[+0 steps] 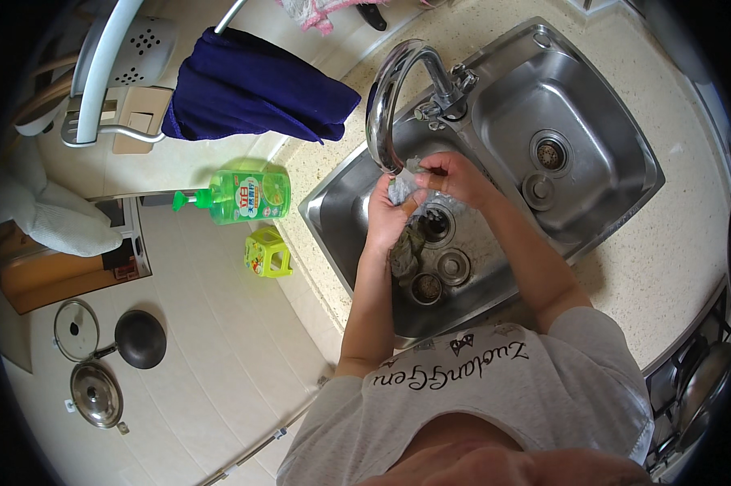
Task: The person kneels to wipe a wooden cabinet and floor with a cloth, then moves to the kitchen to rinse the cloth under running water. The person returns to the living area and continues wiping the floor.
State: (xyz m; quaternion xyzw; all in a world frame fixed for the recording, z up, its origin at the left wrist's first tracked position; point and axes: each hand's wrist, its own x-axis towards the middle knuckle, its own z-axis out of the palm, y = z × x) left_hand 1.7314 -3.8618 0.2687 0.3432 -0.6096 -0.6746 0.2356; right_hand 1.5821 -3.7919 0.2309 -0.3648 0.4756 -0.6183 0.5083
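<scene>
Under the spout of the chrome faucet [377, 115], my left hand [390, 209] and my right hand [453, 179] hold a pale, crumpled, wet piece [402, 189] between them. It may be cloth or film; the fingers cover much of it. Both hands are over the left basin [353, 225] of a steel double sink. Below them is the open drain [436, 225], with bits of pale matter around it. A dark, wet, crumpled cloth-like thing [407, 255] lies beside my left wrist. Nearer to me sit a strainer basket [427, 288] and a round metal drain cover [452, 267].
A green soap pump bottle [250, 195] stands left of the sink. A blue towel [256, 91] hangs from a rack. The right basin [584, 91] has a drain and a loose cover [538, 190]. Pans and lids [141, 339] hang at far left; a stove [687, 389] is at right.
</scene>
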